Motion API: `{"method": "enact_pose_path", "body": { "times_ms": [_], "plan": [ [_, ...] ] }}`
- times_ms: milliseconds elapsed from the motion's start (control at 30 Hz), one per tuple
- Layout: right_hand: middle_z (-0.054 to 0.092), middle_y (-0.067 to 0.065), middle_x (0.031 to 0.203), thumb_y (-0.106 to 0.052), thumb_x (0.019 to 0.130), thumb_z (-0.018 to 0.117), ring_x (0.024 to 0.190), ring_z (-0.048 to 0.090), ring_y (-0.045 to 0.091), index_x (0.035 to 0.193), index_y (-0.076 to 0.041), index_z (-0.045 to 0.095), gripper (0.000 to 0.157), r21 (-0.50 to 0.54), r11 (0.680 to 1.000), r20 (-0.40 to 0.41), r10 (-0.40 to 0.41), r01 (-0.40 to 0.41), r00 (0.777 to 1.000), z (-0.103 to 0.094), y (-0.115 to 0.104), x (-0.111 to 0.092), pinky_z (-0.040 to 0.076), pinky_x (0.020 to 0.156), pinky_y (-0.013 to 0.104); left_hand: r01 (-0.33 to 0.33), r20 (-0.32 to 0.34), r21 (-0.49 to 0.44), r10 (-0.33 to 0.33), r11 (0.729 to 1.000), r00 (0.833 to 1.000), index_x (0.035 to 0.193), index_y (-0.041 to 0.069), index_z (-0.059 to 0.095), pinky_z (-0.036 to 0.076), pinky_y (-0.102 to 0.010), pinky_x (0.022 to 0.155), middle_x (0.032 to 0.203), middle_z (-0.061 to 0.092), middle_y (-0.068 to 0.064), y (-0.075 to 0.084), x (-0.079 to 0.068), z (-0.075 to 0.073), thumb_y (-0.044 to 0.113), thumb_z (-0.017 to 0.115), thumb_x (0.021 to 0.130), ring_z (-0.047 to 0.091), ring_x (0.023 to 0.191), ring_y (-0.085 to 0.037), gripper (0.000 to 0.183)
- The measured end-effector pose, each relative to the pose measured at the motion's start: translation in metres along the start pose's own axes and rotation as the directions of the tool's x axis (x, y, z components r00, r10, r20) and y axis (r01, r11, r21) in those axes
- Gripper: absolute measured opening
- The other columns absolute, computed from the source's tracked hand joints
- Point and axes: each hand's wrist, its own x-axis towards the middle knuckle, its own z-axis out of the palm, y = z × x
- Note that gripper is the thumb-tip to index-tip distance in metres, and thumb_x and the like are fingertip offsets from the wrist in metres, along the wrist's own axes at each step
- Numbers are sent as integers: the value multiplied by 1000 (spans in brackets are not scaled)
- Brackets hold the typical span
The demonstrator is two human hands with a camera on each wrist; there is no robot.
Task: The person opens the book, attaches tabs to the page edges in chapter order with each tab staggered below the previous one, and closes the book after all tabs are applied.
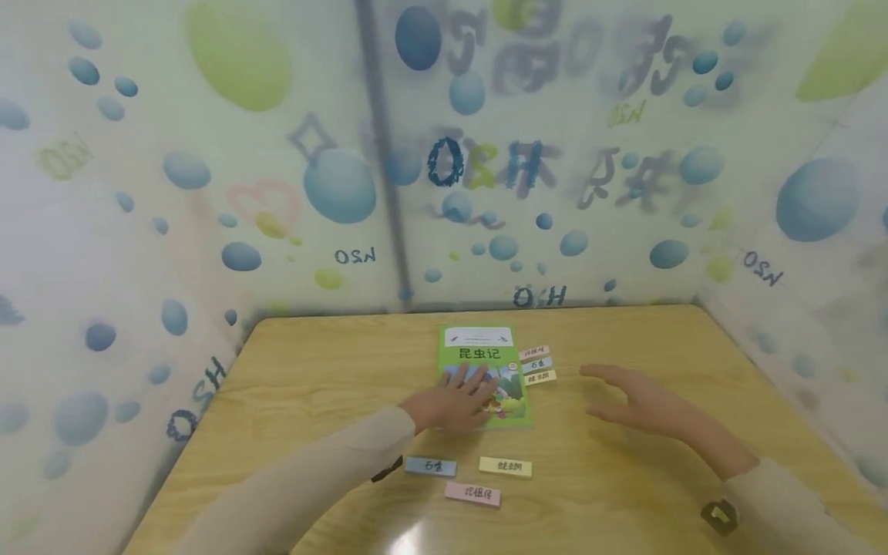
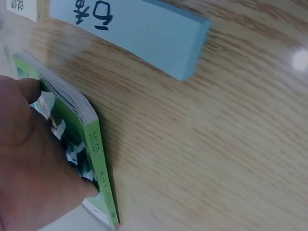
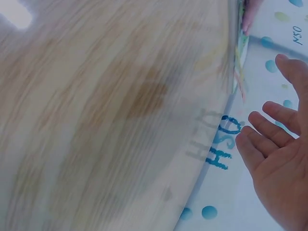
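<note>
A green book (image 1: pixel 522 412) with a picture cover lies flat on the table. My left hand (image 1: pixel 454 402) rests on its cover with the fingers spread; in the left wrist view the hand hides much of the cover, while the green spine (image 2: pixel 98 161) shows. Pink (image 1: pixel 534 352), blue (image 1: pixel 537 364) and yellow (image 1: pixel 540 378) paper tabs with handwriting stick out beyond the book's right edge. To the right of these, my right hand (image 1: pixel 648 402) hovers with fingers and thumb apart, holding nothing; the right wrist view shows its palm (image 3: pixel 284 183) bare.
Nearer than the book lie a thick blue handwritten strip (image 1: pixel 430 466), a yellow one (image 1: pixel 506 467) and a pink one (image 1: pixel 472 494). The wooden table (image 1: pixel 312 362) meets a patterned wall (image 1: pixel 444 266) at the back, with side walls left and right.
</note>
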Motion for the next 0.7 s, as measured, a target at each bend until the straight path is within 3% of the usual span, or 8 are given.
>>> {"method": "enact_pose_path", "body": {
  "times_ms": [233,400,567,700],
  "plan": [
    [55,21,142,-34,96,73,126,53,45,143,3,53,63,36,999,-9,-25,25,1000,0,-11,2,44,101,60,27,38,-29,-26,999,999,165,18,8,7,-55,120,169,1,-12,15,3,-6,43,27,111,-2,152,-39,63],
    [57,18,141,-36,96,73,127,53,41,142,2,55,62,18,999,4,-37,37,999,3,-18,7,44,103,58,50,27,-51,-49,997,998,165,18,10,7,-54,120,169,3,-12,19,2,-5,44,29,110,-1,152,-38,64],
    [56,17,142,-37,96,72,129,52,41,142,1,55,62,-13,997,-6,-73,73,997,7,-26,9,41,105,59,61,-36,-48,-63,997,997,165,17,14,10,-55,120,169,6,-12,15,1,1,46,34,109,2,151,-39,65],
    [51,20,146,-31,97,72,132,49,42,142,1,54,58,-54,993,-42,-108,106,993,8,-34,7,38,107,60,28,-160,-58,-37,998,986,163,15,22,16,-56,119,167,15,-13,7,-11,3,47,40,108,10,151,-40,66]
  ]
}}
